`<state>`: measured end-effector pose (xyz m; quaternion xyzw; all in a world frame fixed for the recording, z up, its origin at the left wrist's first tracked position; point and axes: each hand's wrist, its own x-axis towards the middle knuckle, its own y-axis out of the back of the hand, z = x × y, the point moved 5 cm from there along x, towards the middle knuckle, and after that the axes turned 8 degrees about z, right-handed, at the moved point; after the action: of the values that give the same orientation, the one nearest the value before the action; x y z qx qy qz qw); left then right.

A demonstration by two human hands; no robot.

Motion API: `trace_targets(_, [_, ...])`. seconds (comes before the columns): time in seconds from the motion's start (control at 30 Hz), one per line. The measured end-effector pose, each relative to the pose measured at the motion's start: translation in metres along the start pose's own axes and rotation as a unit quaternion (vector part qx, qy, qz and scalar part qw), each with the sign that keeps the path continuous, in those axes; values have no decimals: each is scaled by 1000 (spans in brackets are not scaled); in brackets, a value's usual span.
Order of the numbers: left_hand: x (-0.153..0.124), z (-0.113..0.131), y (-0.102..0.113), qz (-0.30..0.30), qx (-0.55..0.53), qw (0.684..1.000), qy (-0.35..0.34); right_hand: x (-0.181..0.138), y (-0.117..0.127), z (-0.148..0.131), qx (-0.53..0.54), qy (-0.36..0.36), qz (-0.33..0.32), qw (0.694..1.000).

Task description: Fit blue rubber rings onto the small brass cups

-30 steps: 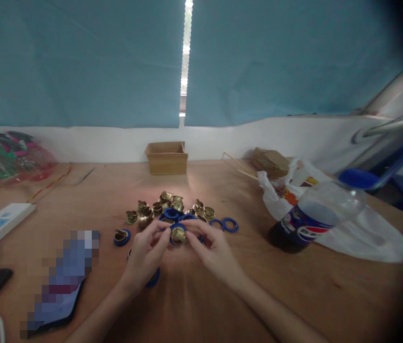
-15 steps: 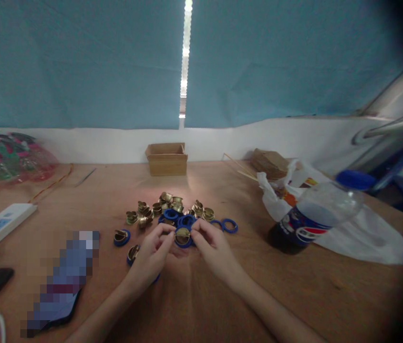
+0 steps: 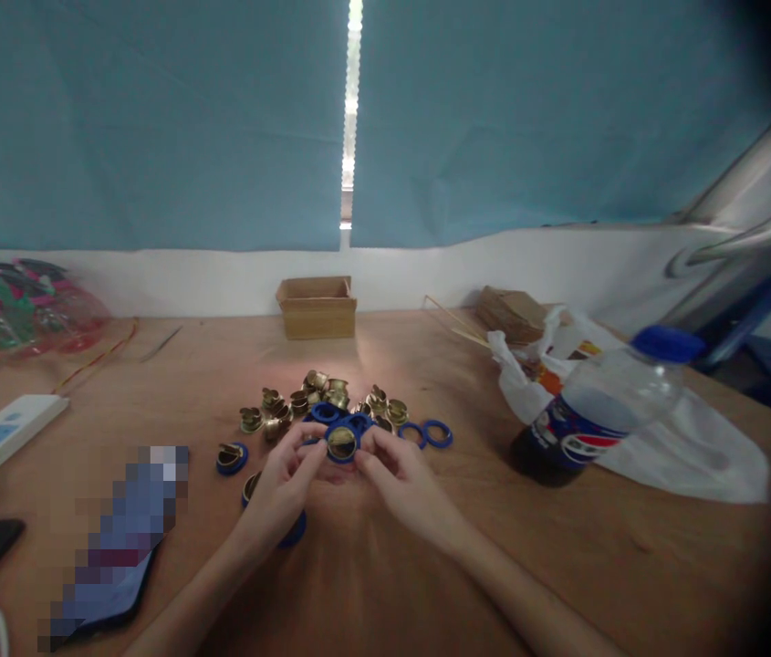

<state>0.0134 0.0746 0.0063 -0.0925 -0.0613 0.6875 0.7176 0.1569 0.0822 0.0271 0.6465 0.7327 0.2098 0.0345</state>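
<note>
A round brass-coloured fitting with a blue ring (image 3: 342,444) is held between my two hands, just above the table, its hollow side facing me. My left hand (image 3: 286,479) pinches its left edge with thumb and fingertips. On the opposite edge, the thumb and fingers of my right hand (image 3: 402,470) close on the rim. Loose brass fittings (image 3: 337,392) lie heaped behind my hands. Blue rings (image 3: 438,433) rest to the right of the heap, more of them right behind the held piece. A ringed fitting (image 3: 230,457) sits left of my left hand; others are partly hidden by that wrist.
A small open cardboard box (image 3: 318,315) stands against the wall. At right are a cola bottle (image 3: 590,429), a white plastic bag (image 3: 700,456) and a brown paper package (image 3: 512,313). A phone (image 3: 118,547), a power strip (image 3: 5,429) and bagged spray bottles (image 3: 22,306) occupy the left.
The held fitting has tilted and shifted slightly left and up, showing more of its hollow and blue ring. My right fingers have changed their grip a little. The view has moved slightly.
</note>
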Motion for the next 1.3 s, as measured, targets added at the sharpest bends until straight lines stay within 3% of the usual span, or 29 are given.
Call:
trace_targets(0.17, [-4,4,1,-28,-22,999,-8,-3,-2,0,27,-15,-44,999])
trace_targets(0.3, [-3,2,2,-61,-62,996,-4,-6,-10,6,124,-88,-84,985])
trace_targets(0.43, [-4,2,-3,-74,-67,995,-5,-3,-13,11,196,-129,-91,968])
trace_targets(0.6, [-6,4,-8,-80,-54,995,5,-3,-15,16,205,-137,-103,964])
trace_targets(0.77, [-7,6,-10,-85,-48,995,11,-5,-11,8,146,-61,-121,980])
trace_targets(0.9, [-5,4,-9,-66,-48,997,1,-3,2,-5,31,33,-62,997])
trace_targets(1.03, [-2,-2,-3,-30,-12,999,10,-4,9,-16,-98,141,-11,985])
trace_targets(1.17, [2,-6,4,-2,-33,999,42,-6,9,-17,-137,183,-4,974])
trace_targets(1.3, [4,-7,2,-17,-92,993,66,-7,7,-18,-170,215,-21,962])
